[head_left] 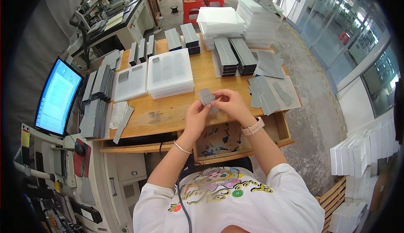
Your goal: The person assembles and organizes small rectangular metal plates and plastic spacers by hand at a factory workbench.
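Note:
A small grey rectangular piece is held up over the front of the wooden table. My left hand grips its lower edge from below. My right hand, with a pale pink watch on the wrist, pinches the piece's right side. Both hands meet just above the table's front edge, over an open drawer with dark scraps inside. A loose pile of grey sheets lies just right of my right hand.
White trays with grey pieces lie at mid table. Stacks of dark grey sheets and white trays stand behind. More grey stacks sit at the left beside a lit monitor. Red stools stand beyond.

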{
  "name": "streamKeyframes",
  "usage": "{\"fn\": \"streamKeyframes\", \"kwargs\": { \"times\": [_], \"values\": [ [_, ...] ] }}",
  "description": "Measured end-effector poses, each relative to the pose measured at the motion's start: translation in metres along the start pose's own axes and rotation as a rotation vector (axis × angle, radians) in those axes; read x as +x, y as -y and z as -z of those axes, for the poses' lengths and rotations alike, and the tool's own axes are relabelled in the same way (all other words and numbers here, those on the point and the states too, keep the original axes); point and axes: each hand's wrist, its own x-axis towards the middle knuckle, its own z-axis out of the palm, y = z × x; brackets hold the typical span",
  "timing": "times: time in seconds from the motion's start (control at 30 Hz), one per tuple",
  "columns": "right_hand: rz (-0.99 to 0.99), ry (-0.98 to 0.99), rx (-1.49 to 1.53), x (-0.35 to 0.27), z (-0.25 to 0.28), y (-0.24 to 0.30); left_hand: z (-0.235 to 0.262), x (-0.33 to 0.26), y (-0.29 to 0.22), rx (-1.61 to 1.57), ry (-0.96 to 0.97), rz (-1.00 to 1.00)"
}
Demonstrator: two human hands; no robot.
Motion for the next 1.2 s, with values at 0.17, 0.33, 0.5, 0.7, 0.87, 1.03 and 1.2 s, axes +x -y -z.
{"fn": "streamKeyframes", "kwargs": {
  "times": [0.17,0.33,0.5,0.7,0.87,1.03,1.2],
  "values": [
    [0.097,-0.082,0.024,-0.006,-0.002,-0.013,0.009,0.011,0.015,0.337,0.054,-0.087],
    [0.195,-0.064,-0.069,-0.009,-0.002,-0.024,0.005,0.011,0.019,0.253,0.068,-0.113],
    [0.184,-0.049,-0.034,-0.008,0.003,-0.033,-0.003,0.013,0.02,0.202,0.125,-0.153],
    [0.156,-0.085,-0.002,-0.006,-0.001,-0.036,-0.012,0.013,0.02,0.366,0.073,-0.163],
    [0.258,-0.182,-0.134,-0.015,-0.015,-0.028,-0.008,0.018,0.042,0.324,0.038,-0.181],
    [0.312,-0.259,-0.248,-0.023,-0.023,-0.033,-0.005,0.019,0.047,0.027,0.096,-0.065],
    [0.378,-0.374,-0.511,-0.027,-0.03,-0.025,-0.007,0.018,0.036,0.203,0.104,-0.052]
  ]
}}
